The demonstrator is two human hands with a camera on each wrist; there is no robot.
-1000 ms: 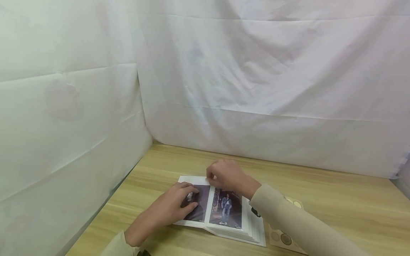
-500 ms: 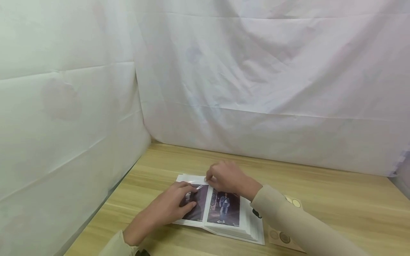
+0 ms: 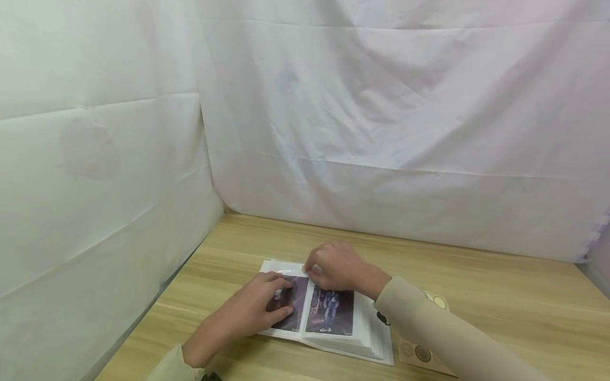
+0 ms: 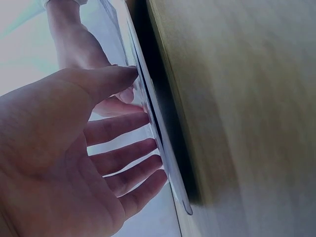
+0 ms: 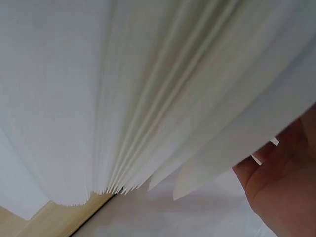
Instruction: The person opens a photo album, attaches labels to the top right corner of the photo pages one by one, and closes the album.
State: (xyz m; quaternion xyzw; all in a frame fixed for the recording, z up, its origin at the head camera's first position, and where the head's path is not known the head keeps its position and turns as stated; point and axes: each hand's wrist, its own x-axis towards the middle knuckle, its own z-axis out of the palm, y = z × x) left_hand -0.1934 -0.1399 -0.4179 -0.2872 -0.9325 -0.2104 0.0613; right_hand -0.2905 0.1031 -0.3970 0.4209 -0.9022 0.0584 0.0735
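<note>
A white photo album (image 3: 371,346) lies spread on the wooden table, with a dark photo on each facing page. My left hand (image 3: 257,307) rests on the left page with its fingers spread, partly covering that photo; in the left wrist view its fingertips touch the page. At the top of the album near the fold, my right hand (image 3: 335,267) has its fingers curled. A small pale, roundish thing (image 3: 304,268) shows at its fingertips, too small to identify. In the right wrist view the album's fanned pages (image 5: 148,98) hide part of the right hand (image 5: 286,182).
A beige card (image 3: 421,360) with round spots, one dark and one yellow, lies right of the album, partly under the right forearm. White cloth (image 3: 395,106) hangs behind and along the left of the wooden table (image 3: 500,296).
The right hand stays at the album's top near the fold, shifting slightly left and down. Glare appears on the left page's top edge. The left hand keeps its place on that page.
</note>
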